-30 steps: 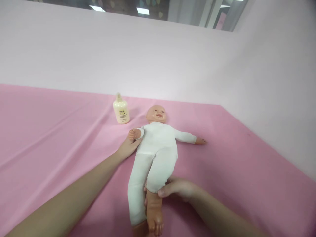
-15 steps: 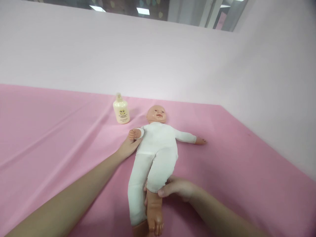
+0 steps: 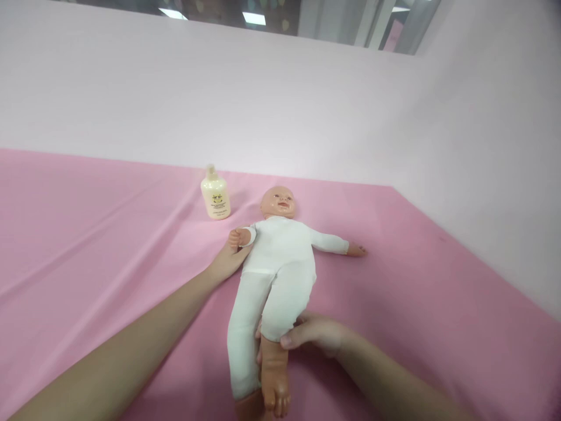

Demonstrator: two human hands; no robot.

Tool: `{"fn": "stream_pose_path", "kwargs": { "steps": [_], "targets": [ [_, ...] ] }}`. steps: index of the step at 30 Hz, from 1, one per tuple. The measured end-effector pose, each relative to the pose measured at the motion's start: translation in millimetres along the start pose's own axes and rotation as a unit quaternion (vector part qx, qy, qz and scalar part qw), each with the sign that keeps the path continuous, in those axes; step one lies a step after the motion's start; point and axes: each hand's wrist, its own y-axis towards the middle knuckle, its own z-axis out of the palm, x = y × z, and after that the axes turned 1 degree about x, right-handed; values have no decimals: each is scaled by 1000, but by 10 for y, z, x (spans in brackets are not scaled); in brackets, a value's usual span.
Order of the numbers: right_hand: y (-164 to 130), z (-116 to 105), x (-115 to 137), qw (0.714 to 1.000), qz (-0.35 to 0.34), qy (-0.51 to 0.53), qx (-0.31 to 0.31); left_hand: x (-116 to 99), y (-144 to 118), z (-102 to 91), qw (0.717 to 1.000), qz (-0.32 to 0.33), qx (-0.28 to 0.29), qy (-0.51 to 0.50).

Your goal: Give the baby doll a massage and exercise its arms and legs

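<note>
A baby doll [image 3: 280,251] in a white bodysuit lies on its back, head away from me, one arm stretched out to the right. My left hand [image 3: 230,260] is at the doll's arm on the left side, thumb against its body; the fingers are mostly hidden beneath the arm and the doll's small fist. Around the lower leg on the right, my right hand [image 3: 313,334] is closed, its thumb on top near the cuff and fingertips showing on the far side. That leg is bent across the other one, its bare foot [image 3: 276,389] pointing toward me.
A cream pump bottle [image 3: 215,197] with a printed label stands upright to the left of the doll's head. Pink cloth [image 3: 109,234] with some creases covers the surface. White walls [image 3: 263,105] rise behind and to the right, with a window [image 3: 333,23] above.
</note>
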Motion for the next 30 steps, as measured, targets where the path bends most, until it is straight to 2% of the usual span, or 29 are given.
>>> {"fn": "stream_pose_path", "kwargs": {
  "steps": [30],
  "targets": [
    [-7,14,13,1000,7,-8,-7,-6,9,9,1000,4,-7,-14]
  ]
}}
